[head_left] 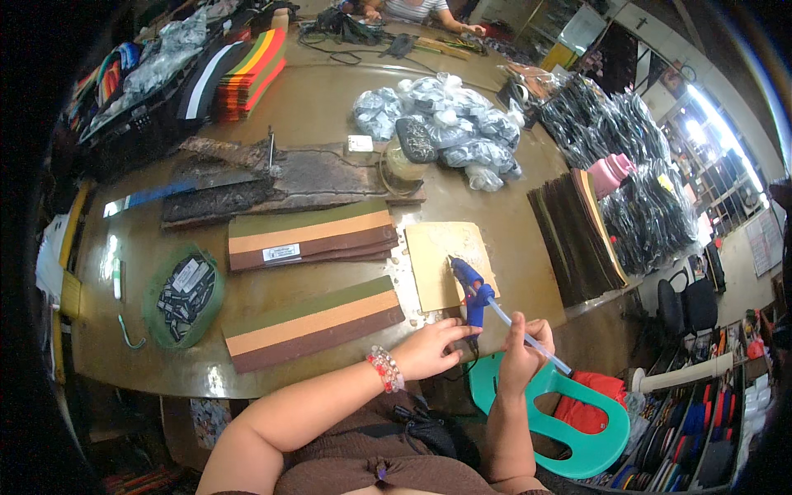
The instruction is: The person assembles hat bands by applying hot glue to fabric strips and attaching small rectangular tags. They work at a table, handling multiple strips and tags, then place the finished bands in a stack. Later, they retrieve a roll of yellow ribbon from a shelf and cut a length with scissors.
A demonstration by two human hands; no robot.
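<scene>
Blue glue gun (472, 290) at the near edge of the desk (330, 107), glue stick (528, 337) in its back.

The left hand (429, 348) fingers wrap the handle; the right hand (521, 353) fingers pinch the thin stick. The gun looks light and hard; its tip may be hot, so hold the handle.

Beaded red-and-white bracelet (385, 368), brown knit top (371, 462).

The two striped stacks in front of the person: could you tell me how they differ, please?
The near stack lies tilted, close to the left hand, and bears no label. The far stack lies more level, farther up the table, and carries a white label. Both show green, tan and brown bands.
</scene>
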